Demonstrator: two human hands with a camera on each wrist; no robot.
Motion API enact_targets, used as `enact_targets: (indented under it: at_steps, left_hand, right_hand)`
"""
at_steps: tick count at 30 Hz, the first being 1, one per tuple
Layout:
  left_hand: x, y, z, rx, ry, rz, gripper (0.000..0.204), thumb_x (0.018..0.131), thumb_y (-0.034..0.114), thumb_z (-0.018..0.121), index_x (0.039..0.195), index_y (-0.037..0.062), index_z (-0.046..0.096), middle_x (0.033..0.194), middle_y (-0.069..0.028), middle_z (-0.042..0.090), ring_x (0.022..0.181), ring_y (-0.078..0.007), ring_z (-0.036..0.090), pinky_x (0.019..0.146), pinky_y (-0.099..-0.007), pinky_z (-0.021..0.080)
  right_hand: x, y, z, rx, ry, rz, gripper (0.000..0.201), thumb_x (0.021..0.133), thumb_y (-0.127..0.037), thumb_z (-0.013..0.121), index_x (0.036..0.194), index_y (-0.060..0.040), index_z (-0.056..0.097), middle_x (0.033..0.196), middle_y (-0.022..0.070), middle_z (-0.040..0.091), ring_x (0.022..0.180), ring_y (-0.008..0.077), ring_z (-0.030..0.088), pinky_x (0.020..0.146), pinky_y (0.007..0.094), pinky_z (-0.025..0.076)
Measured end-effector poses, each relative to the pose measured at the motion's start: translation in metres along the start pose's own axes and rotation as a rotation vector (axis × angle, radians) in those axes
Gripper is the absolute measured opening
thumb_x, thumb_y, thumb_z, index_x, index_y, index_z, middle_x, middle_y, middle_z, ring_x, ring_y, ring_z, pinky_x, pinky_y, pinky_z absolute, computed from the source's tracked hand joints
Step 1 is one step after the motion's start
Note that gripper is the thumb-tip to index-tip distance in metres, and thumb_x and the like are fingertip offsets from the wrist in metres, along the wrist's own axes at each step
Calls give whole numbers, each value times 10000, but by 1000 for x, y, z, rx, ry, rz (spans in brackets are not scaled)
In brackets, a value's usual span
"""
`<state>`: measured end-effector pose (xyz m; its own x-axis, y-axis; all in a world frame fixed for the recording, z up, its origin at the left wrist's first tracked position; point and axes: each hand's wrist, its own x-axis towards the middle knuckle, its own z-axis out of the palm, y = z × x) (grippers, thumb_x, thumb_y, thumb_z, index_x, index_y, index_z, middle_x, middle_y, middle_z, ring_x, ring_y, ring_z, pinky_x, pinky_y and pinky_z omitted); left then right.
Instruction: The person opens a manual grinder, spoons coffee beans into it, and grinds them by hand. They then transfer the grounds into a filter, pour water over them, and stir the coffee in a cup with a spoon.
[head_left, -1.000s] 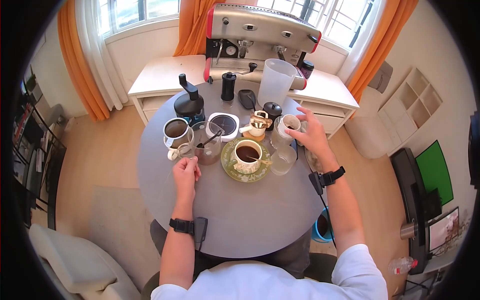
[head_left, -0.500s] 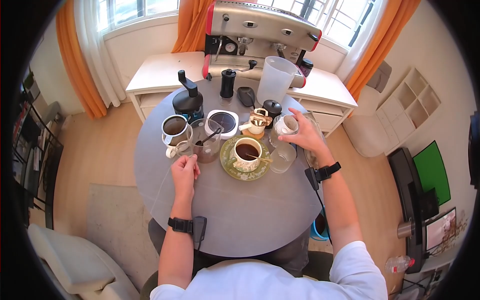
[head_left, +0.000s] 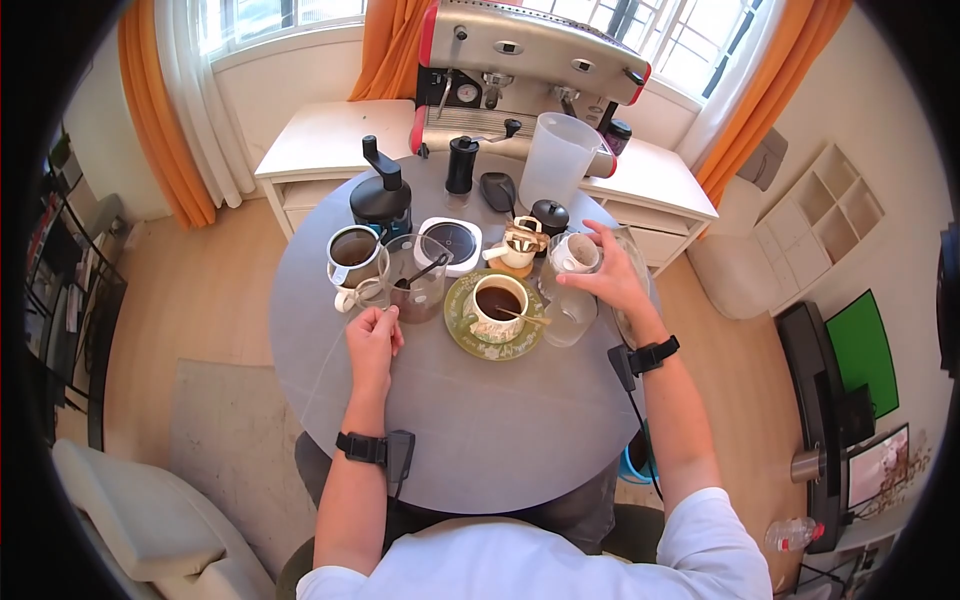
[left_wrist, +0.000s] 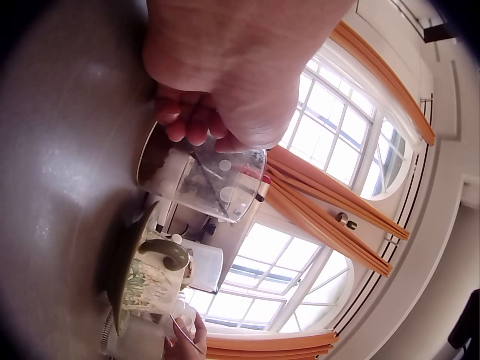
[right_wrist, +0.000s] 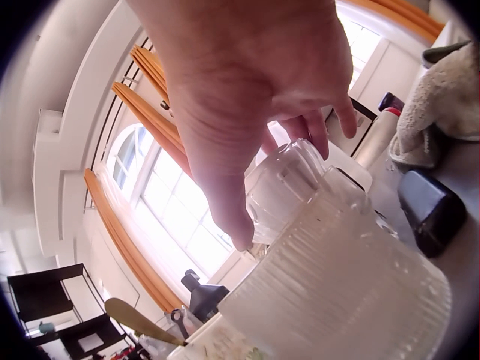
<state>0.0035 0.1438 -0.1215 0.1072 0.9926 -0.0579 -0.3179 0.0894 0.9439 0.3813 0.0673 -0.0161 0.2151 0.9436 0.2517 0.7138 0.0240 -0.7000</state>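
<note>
Two hands work over a round counter [head_left: 480, 420]. The right hand [head_left: 612, 280] has its grip around a small glass jar [head_left: 577, 253] lifted above an empty ribbed glass [head_left: 570, 318]. The left hand [head_left: 373, 335] pinches a small glass [head_left: 368, 298]. One cup [head_left: 497, 305] on one green saucer [head_left: 460, 335] holds coffee.

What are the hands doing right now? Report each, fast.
Left hand: fingers curled, resting against the glass beaker; a real grip cannot be told.
Right hand: holding the small white cup above the ribbed glass.
</note>
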Motion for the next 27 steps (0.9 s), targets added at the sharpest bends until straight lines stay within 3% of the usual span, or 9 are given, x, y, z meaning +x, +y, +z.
enact_targets:
  at_steps: [4, 8, 14, 16, 19, 23, 27]
  left_hand:
    - [0, -1, -2, 1, -6, -1, 359, 1018, 143, 699, 702, 105, 531, 620, 0, 570, 512, -81, 512, 468, -244, 338]
    - [2, -4, -3, -3, -4, 1, 358, 1018, 144, 699, 704, 106, 531, 620, 0, 569, 515, -83, 518, 468, -246, 340]
    - [2, -4, -2, 1, -18, 16, 323, 1004, 168, 710, 726, 114, 555, 643, -3, 586, 512, -94, 548, 454, -238, 350]
    - [1, -2, -1, -10, -3, -2, 357, 1021, 148, 697, 705, 104, 538, 621, 0, 570, 513, -80, 517, 469, -246, 342]
    - [2, -4, -2, 4, 0, 0, 360, 1020, 147, 697, 699, 103, 541, 620, -1, 575, 509, -78, 512, 468, -246, 340]
    - [2, -4, -4, -2, -3, 11, 368, 1019, 147, 699, 690, 104, 540, 619, -3, 579, 503, -75, 505, 466, -244, 336]
    - [3, -5, -5, 3, -20, 13, 324, 1005, 166, 705, 719, 110, 563, 632, -3, 589, 507, -87, 536, 462, -233, 359]
  right_hand:
    - [4, 13, 7, 102, 150, -1, 1083, 694, -297, 1004, 1564, -16, 425, 1392, 195, 624, 1265, 281, 639, 1125, 401, 493]
    - [-2, 7, 6, 59, 108, 54, 1106, 670, -319, 1005, 1550, 21, 428, 1430, 236, 606, 1316, 308, 621, 1105, 403, 506]
    - [-4, 15, 10, -59, 107, -79, 1073, 707, -348, 989, 1551, 19, 437, 1452, 231, 595, 1345, 313, 601, 1166, 412, 449]
    - [-4, 12, 6, -59, 204, -74, 1033, 725, -349, 975, 1547, 4, 458, 1428, 211, 627, 1330, 315, 606, 1160, 422, 444]
    - [-4, -1, -5, -58, 160, -5, 997, 726, -347, 969, 1529, -5, 486, 1382, 191, 666, 1296, 312, 620, 1126, 426, 462]
    - [-6, 1, -1, -145, 166, -77, 953, 725, -327, 966, 1505, -19, 513, 1297, 157, 705, 1232, 296, 650, 1084, 428, 487]
    - [-4, 2, -1, -94, 213, -19, 947, 728, -313, 960, 1506, -30, 501, 1261, 157, 709, 1193, 296, 671, 1057, 431, 506]
